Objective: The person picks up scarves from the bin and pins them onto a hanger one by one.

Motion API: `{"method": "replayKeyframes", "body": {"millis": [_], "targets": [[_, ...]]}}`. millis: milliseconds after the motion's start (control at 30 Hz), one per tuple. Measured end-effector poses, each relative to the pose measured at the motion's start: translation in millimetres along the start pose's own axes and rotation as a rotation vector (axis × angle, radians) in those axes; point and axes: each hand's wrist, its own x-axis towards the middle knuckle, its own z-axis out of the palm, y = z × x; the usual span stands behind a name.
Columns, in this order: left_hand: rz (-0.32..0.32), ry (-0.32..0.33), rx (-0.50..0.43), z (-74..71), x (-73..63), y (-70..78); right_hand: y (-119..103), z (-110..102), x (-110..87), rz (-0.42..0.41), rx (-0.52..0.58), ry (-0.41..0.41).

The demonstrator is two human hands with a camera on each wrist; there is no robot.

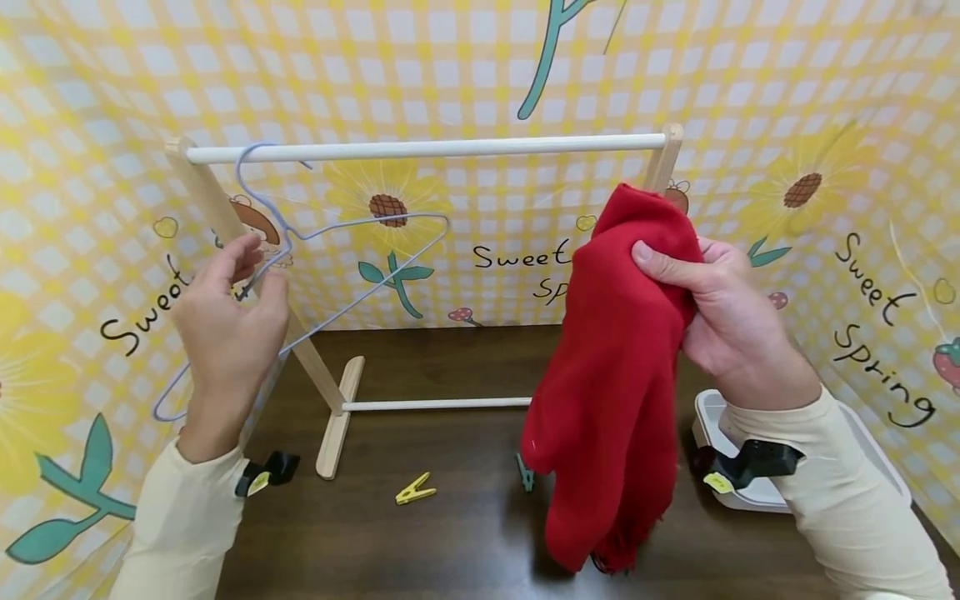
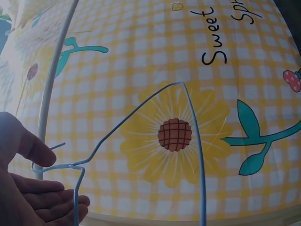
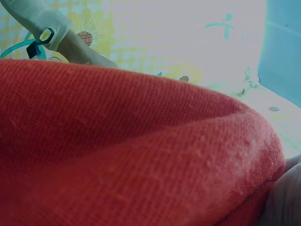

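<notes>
At 9 o'clock, the left hand [image 1: 232, 325] curves loosely open beside a blue wire hanger [image 1: 401, 216] hooked over a white rail [image 1: 450, 148]; at 3 o'clock, the right hand [image 1: 738, 321] pinches a hanging red cloth [image 1: 607, 358]. Steadying the hanger and keeping the folds gathered should help. At 4 o'clock, a sleeve [image 1: 855, 492] partly covers a white bin [image 1: 765, 497], its contents unclear.

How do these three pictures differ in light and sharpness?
Head view: bright and mostly crisp, a soft shadow on the dark tabletop near the red cloth; left wrist view: dimmer overall, paler toward the upper left; right wrist view: checked backdrop washed out, the close cloth blurry toward the lower left.
</notes>
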Motion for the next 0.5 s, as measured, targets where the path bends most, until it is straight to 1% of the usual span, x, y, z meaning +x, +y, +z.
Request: {"method": "replayKeyframes", "body": {"millis": [167, 333, 500], "targets": [[-0.039, -0.088, 0.062, -0.5, 8.2, 4.3, 2, 2, -0.6, 0.008, -0.003, -0.006], [-0.094, -0.171, 0.070, -0.5, 15.2, 3.0, 5, 6, 0.8, 0.014, -0.013, 0.002], [-0.137, -0.222, 0.066, -0.7, 19.7, 1.6, 8, 9, 2.0, 0.041, -0.022, 0.022]]}}
